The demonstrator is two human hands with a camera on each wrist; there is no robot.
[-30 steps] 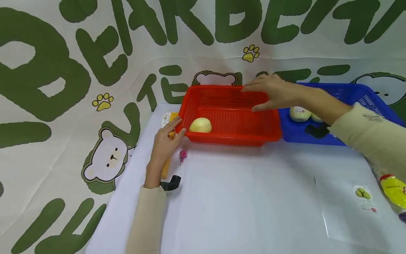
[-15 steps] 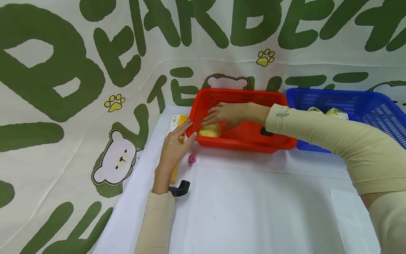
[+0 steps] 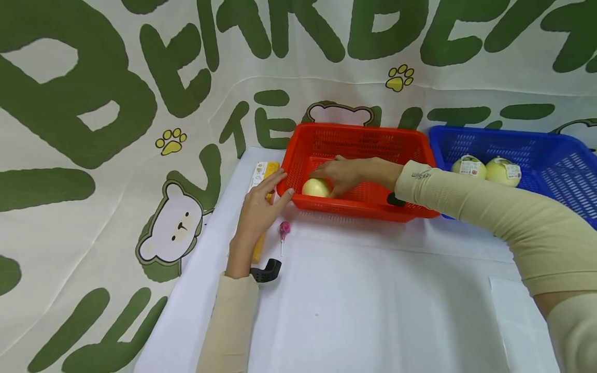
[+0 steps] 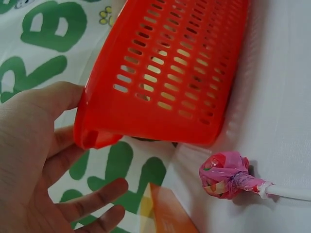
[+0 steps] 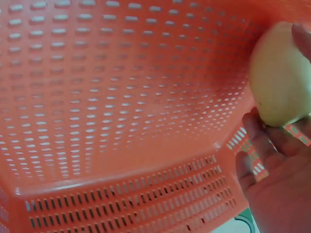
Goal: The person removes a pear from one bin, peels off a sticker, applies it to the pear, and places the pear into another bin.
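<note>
The right hand [image 3: 342,175] has come across from the blue basket [image 3: 550,155] into the red basket [image 3: 359,134], and now its fingers [image 5: 257,133] curl around the pale yellow-green fruit [image 3: 316,187], which lies at the near left corner of the red basket's floor. A second ago this hand was only above the far rim and the fruit lay untouched; now the grip looks taken, so I judge the fruit is ready to be lifted. The left hand [image 3: 261,207] keeps its place outside the left corner of the red basket, fingers [image 4: 92,194] relaxed and slightly spread, resting against the wall. On the white worktop [image 3: 373,300], just beside this hand, lies a pink wrapped lollipop [image 4: 226,174]. Two labelled fruits [image 3: 485,168] sit in the blue basket.
</note>
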